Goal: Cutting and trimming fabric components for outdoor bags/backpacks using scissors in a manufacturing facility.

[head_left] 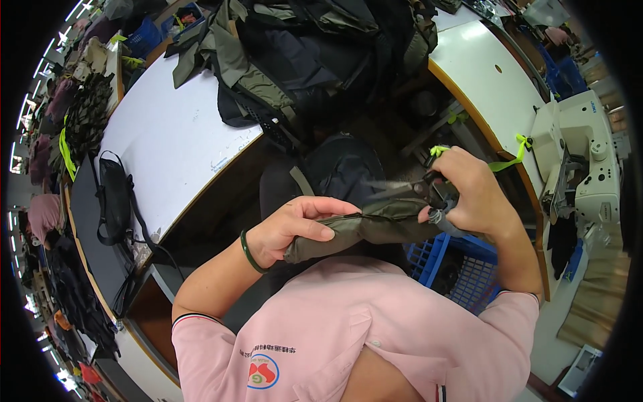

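Observation:
My left hand (293, 228) is closed on one end of a folded olive-green fabric piece (395, 229), thumb on top, with a dark edge showing along its upper side. A pair of scissors (419, 190) is in my right hand (474, 191). Their blades, blurred by motion, point left just above the fabric. The far end of the fabric lies below my right hand, and my fingers partly hide the scissor handles. A grey wrap or band (445, 221) shows at my right fingers.
Black and olive bags (301, 60) are heaped ahead on a white table (161, 134). At left lies a black strapped pouch (114, 194). A sewing machine (596, 161) stands at right, near a yellow-green ribbon (516, 157). The blue basket (472, 281) sits below my right arm.

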A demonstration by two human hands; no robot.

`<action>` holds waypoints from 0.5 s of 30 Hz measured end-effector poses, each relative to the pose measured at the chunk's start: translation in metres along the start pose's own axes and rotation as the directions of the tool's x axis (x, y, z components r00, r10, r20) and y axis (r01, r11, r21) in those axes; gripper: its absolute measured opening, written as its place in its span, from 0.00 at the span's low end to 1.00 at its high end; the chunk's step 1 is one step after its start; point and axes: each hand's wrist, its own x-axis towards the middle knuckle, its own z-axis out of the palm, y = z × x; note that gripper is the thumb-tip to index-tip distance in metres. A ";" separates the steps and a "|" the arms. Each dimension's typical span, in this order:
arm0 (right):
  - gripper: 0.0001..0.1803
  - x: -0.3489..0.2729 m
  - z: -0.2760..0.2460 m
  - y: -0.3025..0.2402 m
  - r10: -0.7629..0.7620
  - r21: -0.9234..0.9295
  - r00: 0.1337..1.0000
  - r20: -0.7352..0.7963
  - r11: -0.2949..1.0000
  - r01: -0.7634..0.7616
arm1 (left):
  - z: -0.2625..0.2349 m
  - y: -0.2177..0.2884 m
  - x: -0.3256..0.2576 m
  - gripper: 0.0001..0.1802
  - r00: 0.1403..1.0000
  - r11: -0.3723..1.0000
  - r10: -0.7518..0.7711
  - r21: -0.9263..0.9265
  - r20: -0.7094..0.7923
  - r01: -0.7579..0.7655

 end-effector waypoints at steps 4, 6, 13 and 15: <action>0.29 -0.013 -0.002 0.007 -0.016 -0.033 0.999 0.050 0.999 0.017 | -0.004 -0.003 0.003 0.28 0.999 0.999 0.009 -0.049 0.037 -0.007; 0.28 -0.013 -0.007 0.005 0.027 -0.055 0.993 0.118 0.998 -0.021 | -0.004 -0.004 0.003 0.28 0.999 0.998 0.011 -0.056 0.041 -0.009; 0.21 -0.011 -0.003 0.000 0.026 -0.061 0.973 0.230 0.998 -0.013 | -0.003 -0.010 0.004 0.28 0.999 0.997 0.016 -0.072 0.045 -0.012; 0.19 -0.011 0.002 0.000 0.015 -0.065 0.977 0.214 0.998 -0.001 | -0.003 -0.011 0.003 0.28 0.999 0.997 0.015 -0.075 0.040 -0.012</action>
